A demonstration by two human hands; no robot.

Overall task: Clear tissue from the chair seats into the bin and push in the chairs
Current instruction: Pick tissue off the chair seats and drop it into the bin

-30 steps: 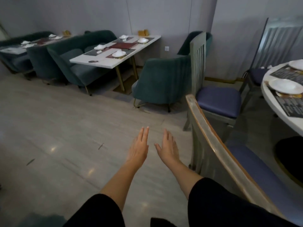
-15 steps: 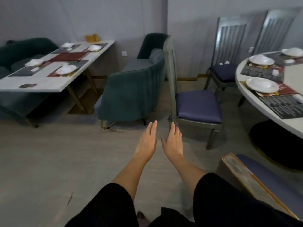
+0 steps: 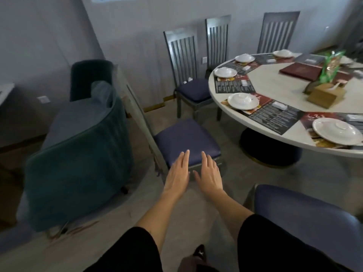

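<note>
The left hand (image 3: 177,173) and the right hand (image 3: 209,173), fingers (image 3: 186,160) straight and holding nothing, hover above the near chair (image 3: 186,138), while the small white tissue (image 3: 188,80) lies at the back of the farther chair (image 3: 193,92) seat, probably light and soft, easy to pinch from above.

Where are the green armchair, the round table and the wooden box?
green armchair (image 3: 78,173): head view, its curved back.
round table (image 3: 275,87): head view, bare white top.
wooden box (image 3: 322,96): head view, its front side.
</note>
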